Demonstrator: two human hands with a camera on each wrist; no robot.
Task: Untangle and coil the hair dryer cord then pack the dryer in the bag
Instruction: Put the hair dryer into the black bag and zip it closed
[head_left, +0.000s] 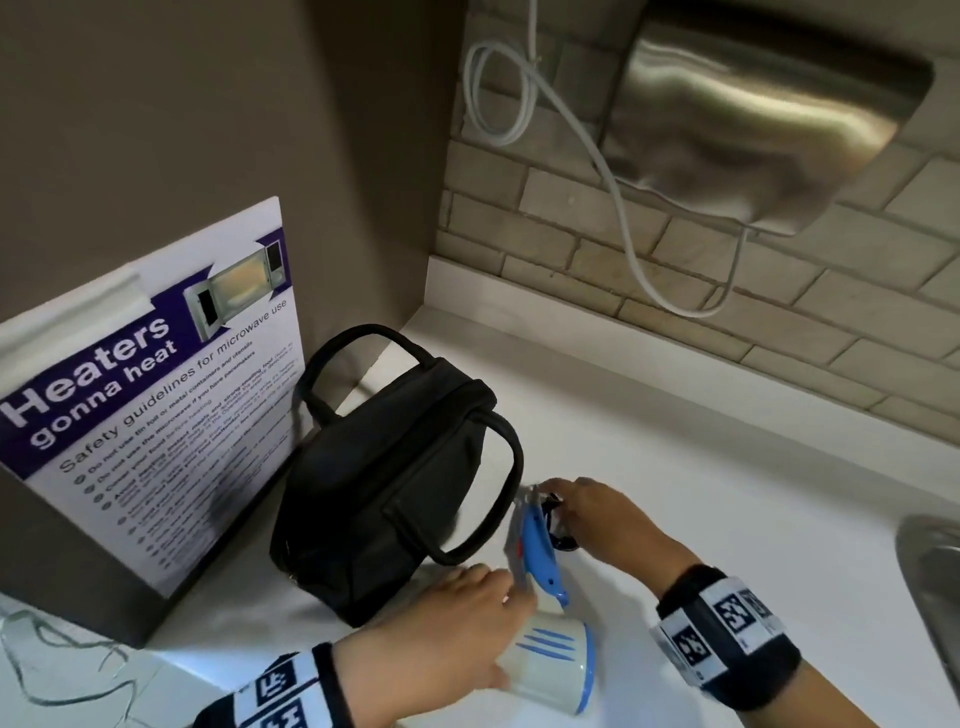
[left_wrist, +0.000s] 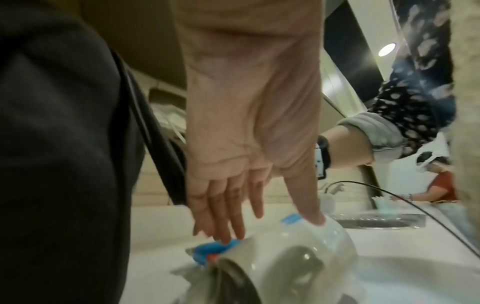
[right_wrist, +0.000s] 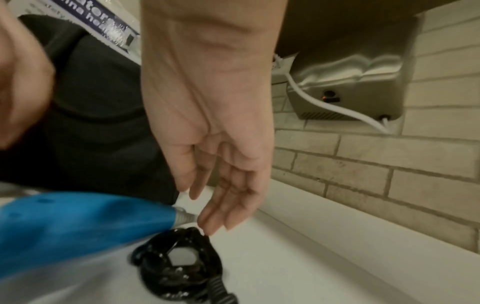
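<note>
The white and blue hair dryer lies on the white counter, its blue handle pointing away from me. My left hand rests on the barrel with straight fingers touching the blue part and the thumb on the white shell. My right hand hovers at the handle's far end, fingers relaxed, tips just above the black cord, which lies in a tight coil. The black bag stands just left of the dryer, zipped shut, handles up.
A microwave safety poster leans on the left wall behind the bag. A steel hand dryer with a white cable hangs on the tiled wall. A sink lies at the right edge. Another person stands far off.
</note>
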